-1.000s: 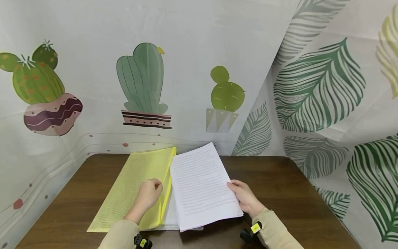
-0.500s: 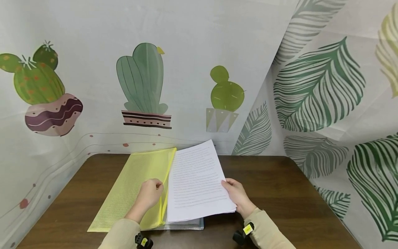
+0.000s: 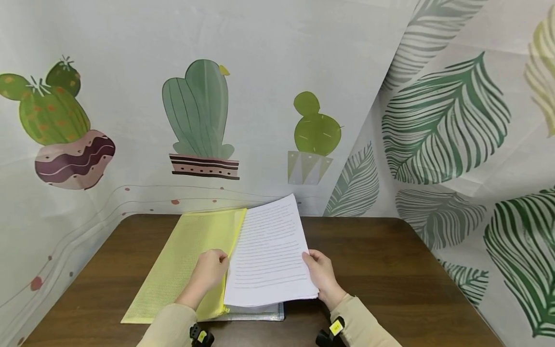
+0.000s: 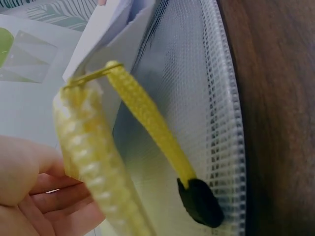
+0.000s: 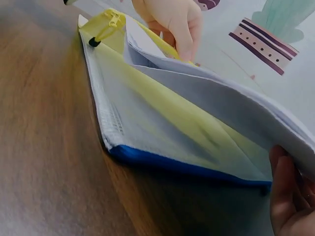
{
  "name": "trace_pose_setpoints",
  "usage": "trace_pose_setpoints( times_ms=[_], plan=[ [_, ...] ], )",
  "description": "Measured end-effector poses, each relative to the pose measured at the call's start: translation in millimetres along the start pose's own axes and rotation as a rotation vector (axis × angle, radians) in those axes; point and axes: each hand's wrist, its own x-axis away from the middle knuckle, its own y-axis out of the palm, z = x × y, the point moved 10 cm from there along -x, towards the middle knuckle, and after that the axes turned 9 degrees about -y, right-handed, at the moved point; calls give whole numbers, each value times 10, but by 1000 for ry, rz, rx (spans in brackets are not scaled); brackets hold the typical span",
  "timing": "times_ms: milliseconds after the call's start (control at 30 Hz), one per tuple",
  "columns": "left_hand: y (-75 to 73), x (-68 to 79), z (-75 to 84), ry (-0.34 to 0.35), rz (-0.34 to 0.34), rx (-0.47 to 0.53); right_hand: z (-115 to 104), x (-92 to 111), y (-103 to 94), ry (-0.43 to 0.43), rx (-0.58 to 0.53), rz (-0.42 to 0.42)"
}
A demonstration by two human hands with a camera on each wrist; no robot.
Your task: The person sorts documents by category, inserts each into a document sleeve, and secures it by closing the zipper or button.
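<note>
My left hand (image 3: 208, 270) pinches the mouth edge of a yellow mesh zipper pouch (image 3: 169, 274), lifting it a little. A yellow cord with a black tip (image 4: 199, 201) dangles at the pouch's near corner in the left wrist view. With thumb on top and fingers below, my right hand (image 3: 322, 277) grips the right edge of a stack of printed paper (image 3: 269, 260). The stack tilts, its left edge right at the pouch's mouth. Beneath the paper lies a second, whitish mesh pouch (image 3: 260, 315), whose blue edge (image 5: 172, 166) shows in the right wrist view.
Both pouches lie on a dark brown wooden table (image 3: 381, 274). Behind it hangs a pale cloth (image 3: 260, 96) printed with cacti and leaves. Each wrist wears a small black camera, such as the right one (image 3: 331, 332).
My right hand has moved left with the paper stack, bringing its left edge to the yellow pouch's mouth. My left hand has stayed nearly still on the pouch edge.
</note>
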Motion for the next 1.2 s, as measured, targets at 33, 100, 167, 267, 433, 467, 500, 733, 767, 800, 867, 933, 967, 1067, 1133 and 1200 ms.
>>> trace_pose_setpoints(
  times_ms=[33, 100, 167, 267, 433, 467, 500, 733, 767, 800, 867, 933, 967, 1067, 1133, 1200],
  plan=[
    [1, 0, 8, 5, 1, -7, -8, 5, 3, -2, 4, 6],
    [-10, 7, 33, 19, 18, -21, -28, 13, 4, -6, 7, 21],
    [-22, 14, 59, 33, 40, -49, -58, 14, -1, -19, 21, 39],
    [-35, 25, 94, 44, 59, -78, -112, 3, -12, -64, 55, 63],
    [-18, -8, 95, 16, 29, -104, -142, -17, -12, -100, 88, 82],
    [-18, -19, 87, 10, 27, -111, -146, -18, -9, -102, 88, 83],
    [-22, -26, 86, 6, 25, -119, -147, -16, -9, -100, 88, 84],
    [-6, -49, 96, 10, 10, -171, -177, 15, 9, -120, 38, 81],
    [11, -53, 96, 9, 3, -184, -177, 20, 19, -116, 24, 79],
    [29, -58, 93, 7, -3, -193, -173, 24, 28, -102, 11, 79],
    [61, -69, 81, -3, -11, -217, -168, 33, 46, -74, -11, 83],
    [86, -70, 84, -10, -18, -239, -163, 40, 60, -47, -27, 92],
    [95, -70, 85, -13, -21, -248, -169, 39, 70, -41, -23, 92],
    [98, -65, 119, -9, -15, -262, -225, 56, 109, -55, -3, 88],
    [92, -64, 146, -4, -9, -268, -232, 62, 139, -65, 14, 78],
    [94, -70, 157, -7, -8, -274, -232, 74, 161, -67, 23, 72]
  ],
)
